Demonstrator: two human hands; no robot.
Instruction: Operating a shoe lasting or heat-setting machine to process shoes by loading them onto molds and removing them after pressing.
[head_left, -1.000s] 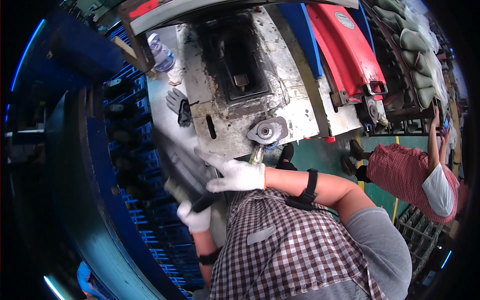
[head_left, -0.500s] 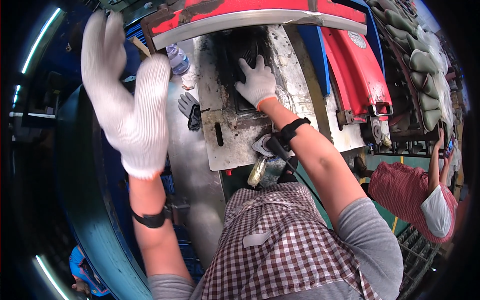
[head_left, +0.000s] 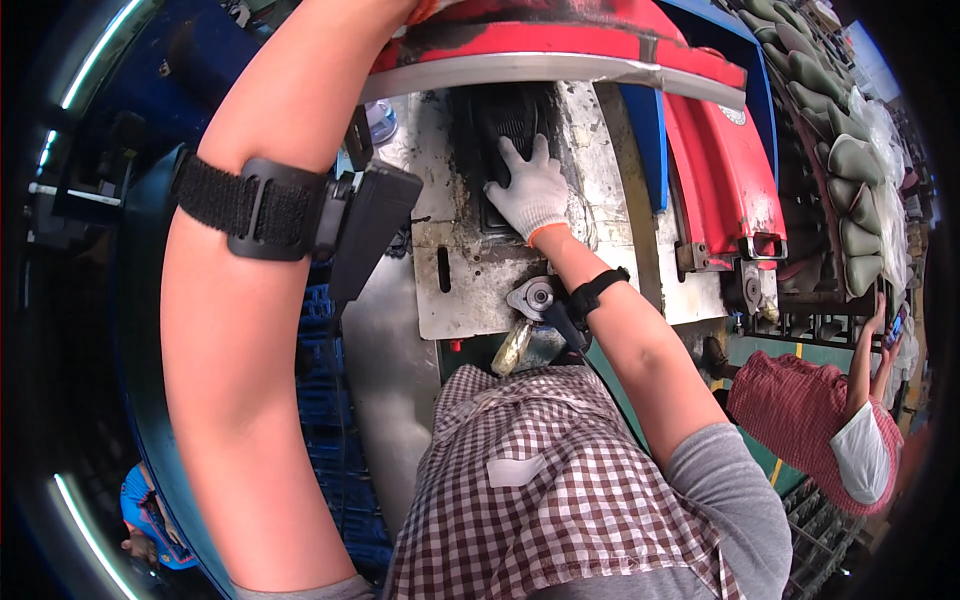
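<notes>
My right hand point(head_left: 533, 196), in a white knit glove, lies with fingers spread on a dark rectangular mould-like block point(head_left: 502, 112) with a ribbed patch. That block sits on a stained metal plate point(head_left: 455, 312). My left forearm point(head_left: 245, 370) reaches up past the upper edge; of its glove just the orange cuff point(head_left: 428, 10) shows, and the left hand itself is out of sight. A red machine part point(head_left: 520, 48) with a silver front strip arches over the far end of the block.
A round metal fitting with a handle point(head_left: 540, 295) is at the plate's near edge. A clear bottle point(head_left: 381, 120) stands left of the plate. On the right is another red press part point(head_left: 725, 180), then racks of green foot-shaped forms point(head_left: 855, 170). A person in a checked apron point(head_left: 800, 415) is further right.
My left hand has gone up and forward out of view, bringing the forearm across the left side. My right hand stays on the dark block, and the view has shifted slightly.
</notes>
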